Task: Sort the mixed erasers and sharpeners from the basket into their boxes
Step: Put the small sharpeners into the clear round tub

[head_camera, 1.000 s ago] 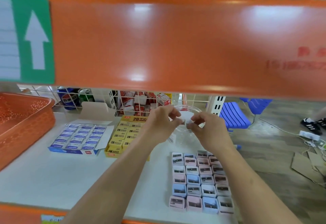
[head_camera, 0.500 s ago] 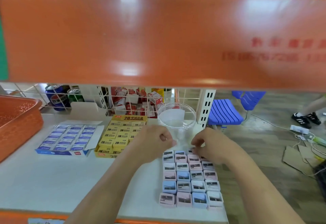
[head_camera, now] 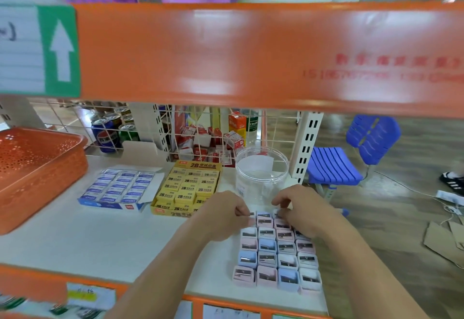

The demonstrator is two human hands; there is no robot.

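Sharpeners: pastel pink, blue and white ones laid out in a neat block on the right side of the shelf, not inside any container.
Left hand: narrow grip, pinching a loose sharpener at the block's far-left corner.
Right hand: fingers curled down over the far row. Can't tell if the grip actually has one or is just nudging it.
Clear jar: just behind the hands, looks empty apart from a label.
Yellow box: left of the jar, packed tight with 2B erasers.
Blue box: further left, flap open, also filled with rows of erasers.
Basket: orange, far left, well apart from the hands. Nothing shows inside from this angle.
Progress: I'd say nearly done — both eraser boxes look sorted. What's left seems to be finishing the sharpener block, then probably getting it into the jar.
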